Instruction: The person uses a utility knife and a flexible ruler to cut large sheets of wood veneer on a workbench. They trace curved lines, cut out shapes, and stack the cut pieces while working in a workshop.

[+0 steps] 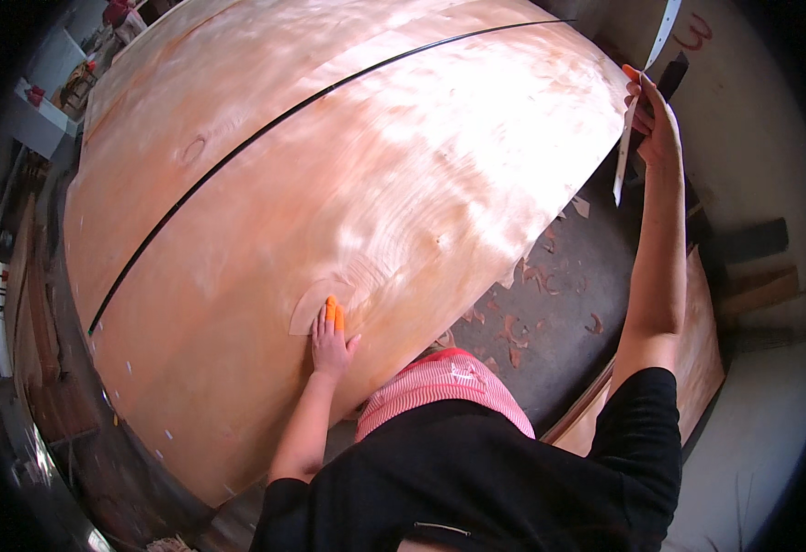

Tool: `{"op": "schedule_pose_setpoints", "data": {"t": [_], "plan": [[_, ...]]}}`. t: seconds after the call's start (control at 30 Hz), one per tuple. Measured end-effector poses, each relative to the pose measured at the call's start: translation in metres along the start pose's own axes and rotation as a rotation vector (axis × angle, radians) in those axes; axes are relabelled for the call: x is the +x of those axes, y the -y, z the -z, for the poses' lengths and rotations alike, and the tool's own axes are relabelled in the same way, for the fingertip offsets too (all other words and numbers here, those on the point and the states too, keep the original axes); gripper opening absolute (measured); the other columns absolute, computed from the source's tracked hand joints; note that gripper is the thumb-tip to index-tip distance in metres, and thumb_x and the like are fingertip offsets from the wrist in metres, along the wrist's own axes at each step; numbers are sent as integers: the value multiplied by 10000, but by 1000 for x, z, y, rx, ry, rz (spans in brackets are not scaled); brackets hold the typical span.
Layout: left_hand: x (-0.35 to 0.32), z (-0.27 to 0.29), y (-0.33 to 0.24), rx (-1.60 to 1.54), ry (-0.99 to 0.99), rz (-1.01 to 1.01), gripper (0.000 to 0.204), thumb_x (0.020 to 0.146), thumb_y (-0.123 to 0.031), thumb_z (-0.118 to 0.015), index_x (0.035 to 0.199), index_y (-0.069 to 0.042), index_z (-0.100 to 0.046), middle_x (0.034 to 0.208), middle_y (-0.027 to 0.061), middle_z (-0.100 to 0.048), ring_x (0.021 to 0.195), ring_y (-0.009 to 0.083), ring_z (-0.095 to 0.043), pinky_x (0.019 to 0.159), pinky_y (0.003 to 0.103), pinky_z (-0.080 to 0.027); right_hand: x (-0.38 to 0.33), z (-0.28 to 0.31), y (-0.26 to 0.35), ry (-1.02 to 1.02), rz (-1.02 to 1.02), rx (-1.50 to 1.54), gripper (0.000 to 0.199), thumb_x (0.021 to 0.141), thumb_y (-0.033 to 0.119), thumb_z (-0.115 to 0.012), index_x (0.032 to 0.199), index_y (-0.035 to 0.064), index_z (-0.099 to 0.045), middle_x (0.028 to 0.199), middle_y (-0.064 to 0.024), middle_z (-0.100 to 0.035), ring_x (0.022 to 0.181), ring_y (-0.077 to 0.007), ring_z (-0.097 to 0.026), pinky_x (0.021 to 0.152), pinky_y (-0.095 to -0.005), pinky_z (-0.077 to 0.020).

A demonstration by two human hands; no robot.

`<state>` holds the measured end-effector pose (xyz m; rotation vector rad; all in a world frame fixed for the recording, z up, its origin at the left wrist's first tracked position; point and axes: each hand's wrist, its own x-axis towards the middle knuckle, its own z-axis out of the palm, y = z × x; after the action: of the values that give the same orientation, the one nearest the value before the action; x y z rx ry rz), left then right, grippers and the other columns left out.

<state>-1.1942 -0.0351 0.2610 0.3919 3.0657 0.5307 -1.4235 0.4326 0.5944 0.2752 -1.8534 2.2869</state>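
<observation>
A large pale wood veneer sheet (pixel 237 368) spreads out before me. My left hand (pixel 331 345) lies on it with the fingers stretched out, two of them in orange finger covers. Under those fingertips is a small piece of veneer (pixel 305 308) with a pointed outline, flat on the sheet. Off to the far right, my right hand (pixel 653 120) is raised beside the sheet's edge. Its fingers pinch a white perforated tape strip (pixel 662 37), which runs upward out of view and has a loose end hanging below the hand.
A thin black cord or rod (pixel 320 94) crosses the sheet in a curve. Veneer scraps (pixel 513 340) litter the grey floor (pixel 568 304) at right. More wood sheets (pixel 697 340) lean by the right wall (pixel 743 120). Another person (pixel 125 18) is at the far left.
</observation>
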Motion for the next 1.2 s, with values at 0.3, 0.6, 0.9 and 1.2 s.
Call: {"op": "schedule_pose_setpoints", "data": {"t": [0.3, 0.6, 0.9, 1.2], "plan": [[0, -3, 2, 8, -17, 8, 715, 697, -302, -593, 1247, 23, -274, 1311, 175, -239, 1208, 313, -231, 999, 411, -182, -5, -13, -20, -3, 4, 119, 367, 862, 202, -456, 1167, 1, -426, 683, 59, -448, 419, 19, -223, 338, -124, -167], [0, 4, 3, 1, 34, 51, 684, 711, -297, -581, 1248, 6, -284, 1332, 162, -206, 1224, 287, -211, 1006, 389, -178, 9, 2, -24, 43, 80, 31, 331, 807, 227, -541, 1046, -1, -528, 700, 49, -518, 416, 26, -288, 350, -113, -196], [5, -3, 3, -38, -1, 46, 674, 712, -293, -592, 1245, -2, -300, 1321, 155, -227, 1216, 290, -223, 1008, 379, -183, 55, 105, -131, -370, -231, 426, 153, 728, 147, -489, 810, 58, -582, 572, 8, -512, 395, -88, -407, 397, -204, -338], [1, 0, 1, -67, -46, 54, 689, 700, -292, -595, 1242, 14, -298, 1310, 166, -240, 1219, 285, -215, 1009, 395, -159, -138, -60, -201, -62, -579, -169, 149, 757, 220, -580, 791, 90, -516, 612, 48, -432, 552, -60, -420, 517, -210, -335]]}}
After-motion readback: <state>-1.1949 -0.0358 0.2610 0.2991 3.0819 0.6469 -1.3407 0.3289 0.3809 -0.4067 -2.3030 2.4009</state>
